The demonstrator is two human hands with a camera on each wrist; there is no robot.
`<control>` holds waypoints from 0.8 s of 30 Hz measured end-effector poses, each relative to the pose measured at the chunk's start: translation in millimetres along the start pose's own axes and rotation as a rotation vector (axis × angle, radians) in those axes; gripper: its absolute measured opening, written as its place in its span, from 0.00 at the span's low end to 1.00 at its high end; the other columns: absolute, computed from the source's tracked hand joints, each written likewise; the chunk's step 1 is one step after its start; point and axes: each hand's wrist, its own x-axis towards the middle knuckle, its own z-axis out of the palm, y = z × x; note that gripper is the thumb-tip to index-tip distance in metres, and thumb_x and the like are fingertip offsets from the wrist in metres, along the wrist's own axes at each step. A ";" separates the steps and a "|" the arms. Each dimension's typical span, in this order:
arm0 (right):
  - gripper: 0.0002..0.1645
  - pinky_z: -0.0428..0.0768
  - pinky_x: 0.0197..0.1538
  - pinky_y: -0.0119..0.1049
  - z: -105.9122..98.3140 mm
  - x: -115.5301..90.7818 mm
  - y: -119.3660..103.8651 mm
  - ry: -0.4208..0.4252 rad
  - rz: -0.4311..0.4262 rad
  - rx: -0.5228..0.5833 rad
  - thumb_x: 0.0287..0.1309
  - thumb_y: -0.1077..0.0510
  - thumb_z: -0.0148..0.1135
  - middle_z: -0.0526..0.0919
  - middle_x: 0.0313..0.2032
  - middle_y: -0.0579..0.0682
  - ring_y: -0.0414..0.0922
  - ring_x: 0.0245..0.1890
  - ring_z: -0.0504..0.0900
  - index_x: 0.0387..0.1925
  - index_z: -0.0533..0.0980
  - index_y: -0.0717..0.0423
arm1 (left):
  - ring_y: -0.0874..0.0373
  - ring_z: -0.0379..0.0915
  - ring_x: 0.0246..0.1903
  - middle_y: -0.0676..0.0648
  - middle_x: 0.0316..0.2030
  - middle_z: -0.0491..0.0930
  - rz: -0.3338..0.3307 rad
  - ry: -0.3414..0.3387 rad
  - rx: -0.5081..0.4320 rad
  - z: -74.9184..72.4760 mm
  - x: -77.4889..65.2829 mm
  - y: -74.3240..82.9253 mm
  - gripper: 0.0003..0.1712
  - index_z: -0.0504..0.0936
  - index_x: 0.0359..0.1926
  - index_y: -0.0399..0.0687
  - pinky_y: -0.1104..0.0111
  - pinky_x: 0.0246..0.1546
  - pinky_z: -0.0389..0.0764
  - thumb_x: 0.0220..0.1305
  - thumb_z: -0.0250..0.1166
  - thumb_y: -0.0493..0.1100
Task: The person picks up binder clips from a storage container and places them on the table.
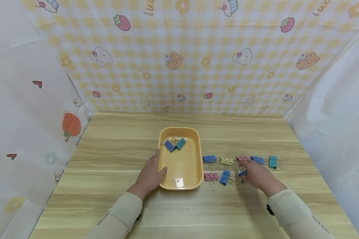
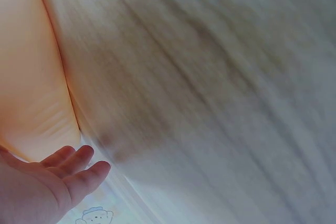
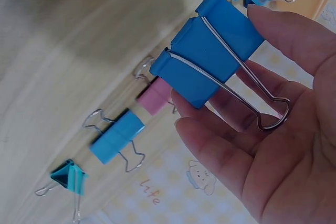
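Note:
My left hand (image 1: 149,174) holds the left side of a yellow tray (image 1: 201,166), thumb over the rim and fingers along the outer wall. In the left wrist view those fingers (image 2: 79,174) reach beside the tray's wall (image 2: 37,77). Inside the tray lie a dark blue binder clip (image 1: 169,146) and a green one (image 1: 180,143). My right hand (image 1: 258,176) pinches a blue binder clip (image 3: 215,51) between thumb and fingertips, its wire handles pointing towards the palm. Near this hand lie a pink binder clip (image 1: 242,158), another blue one (image 1: 258,160) and a teal one (image 1: 273,162).
Between the tray and my right hand are more binder clips on the wooden table (image 1: 116,142): blue (image 1: 209,159), yellow (image 1: 226,161), pink (image 1: 211,176) and a tilted blue one (image 1: 224,177). A checked cloth (image 1: 191,79) hangs behind the table.

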 end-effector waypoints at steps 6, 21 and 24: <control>0.30 0.75 0.53 0.58 3.9 -2.1 4.2 -0.013 0.023 -0.005 0.52 0.61 0.70 0.72 0.57 0.71 0.67 0.55 0.73 0.56 0.73 0.69 | 0.39 0.59 0.66 0.32 0.68 0.60 0.005 -0.003 0.000 -2.0 -1.1 2.2 0.45 0.43 0.76 0.46 0.48 0.63 0.64 0.68 0.58 0.49; 0.27 0.78 0.48 0.55 13.3 -0.4 16.0 -0.028 0.059 -0.028 0.49 0.62 0.71 0.77 0.50 0.68 0.62 0.48 0.79 0.52 0.75 0.67 | 0.39 0.57 0.67 0.33 0.69 0.58 -0.006 -0.014 -0.008 -3.3 -1.5 3.5 0.46 0.42 0.77 0.46 0.48 0.64 0.63 0.68 0.57 0.50; 0.27 0.78 0.48 0.55 14.4 -0.1 17.2 -0.035 0.070 -0.025 0.49 0.62 0.71 0.77 0.49 0.68 0.61 0.47 0.79 0.51 0.75 0.67 | 0.39 0.57 0.67 0.33 0.69 0.58 -0.009 -0.016 -0.007 -3.7 -1.6 4.3 0.46 0.42 0.77 0.46 0.48 0.64 0.63 0.68 0.57 0.50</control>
